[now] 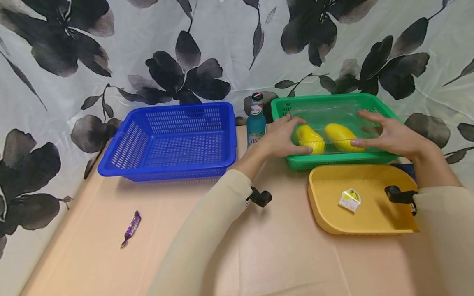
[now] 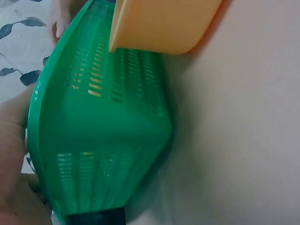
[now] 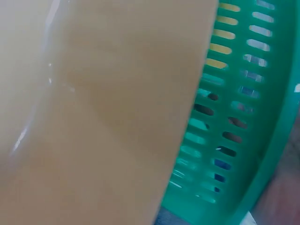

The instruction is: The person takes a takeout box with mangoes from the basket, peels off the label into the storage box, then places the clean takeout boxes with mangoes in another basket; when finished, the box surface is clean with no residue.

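A clear plastic container (image 1: 329, 112) with two yellow mangoes (image 1: 310, 139) sits within the green basket (image 1: 333, 161) at the back right. My left hand (image 1: 279, 137) grips its left end, thumb toward the front. At the other end my right hand (image 1: 401, 137) holds it, thumb on the near edge and fingers spread behind. In the left wrist view, part of the left hand (image 2: 14, 145) shows beyond the basket's rim. The right wrist view has only a blurred bit of the right hand (image 3: 281, 199) past the green basket (image 3: 253, 140); its fingertips are hidden there.
A yellow tray (image 1: 374, 174) bearing a small label (image 1: 349, 200) stands before the green basket. Left of that basket are a blue-green bottle (image 1: 255, 123) and a blue basket (image 1: 166, 170). A purple wrapped candy (image 1: 131, 230) lies front left. Floral cloth (image 1: 237, 49) hangs behind.
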{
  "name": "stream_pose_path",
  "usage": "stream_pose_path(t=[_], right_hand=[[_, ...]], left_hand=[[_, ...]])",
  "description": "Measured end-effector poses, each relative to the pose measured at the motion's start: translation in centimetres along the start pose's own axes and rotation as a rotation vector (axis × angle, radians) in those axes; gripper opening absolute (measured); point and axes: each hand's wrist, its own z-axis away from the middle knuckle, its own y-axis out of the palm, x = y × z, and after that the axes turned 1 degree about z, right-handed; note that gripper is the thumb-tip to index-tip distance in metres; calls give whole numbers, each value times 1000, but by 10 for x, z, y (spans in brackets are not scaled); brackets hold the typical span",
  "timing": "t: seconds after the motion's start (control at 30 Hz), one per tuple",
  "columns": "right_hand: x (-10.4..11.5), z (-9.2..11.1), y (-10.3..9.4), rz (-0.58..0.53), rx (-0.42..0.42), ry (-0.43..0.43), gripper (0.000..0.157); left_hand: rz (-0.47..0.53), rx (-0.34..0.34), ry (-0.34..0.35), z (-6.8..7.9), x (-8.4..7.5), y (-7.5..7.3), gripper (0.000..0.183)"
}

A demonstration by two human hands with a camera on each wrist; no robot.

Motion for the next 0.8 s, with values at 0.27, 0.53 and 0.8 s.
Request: stream_pose_path(t=[0.27,0.53,0.8], right_hand=[[3,-4,5,137,72,49,104],[14,-9,2,231,112,29,100],[36,-8,-5,272,111,8,93]], left_hand=[[-80,87,-57,-1,-6,4,71],[-36,90,-37,1,-3,-3,64],[-71,59,159,28,-4,-30,60]])
